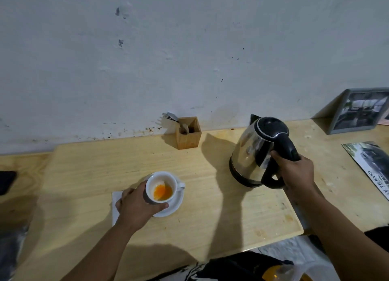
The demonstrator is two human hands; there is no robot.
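A white cup (156, 180) with orange powder or liquid at its bottom stands on a white saucer (175, 206) on the wooden table (210, 217). My left hand (136, 202) grips the cup's near-left side, thumb on the front. A steel electric kettle (250, 152) with a black lid and handle stands tilted slightly on the table to the right of the cup. My right hand (294, 171) grips its black handle. The spout points to the far left.
A wooden holder (189, 136) with forks stands against the white wall behind. A white napkin (116, 205) lies under the saucer's left side. A framed photo (357, 112) leans at far right, a printed sheet (372, 165) beside it, a dark object (6, 181) at the left edge.
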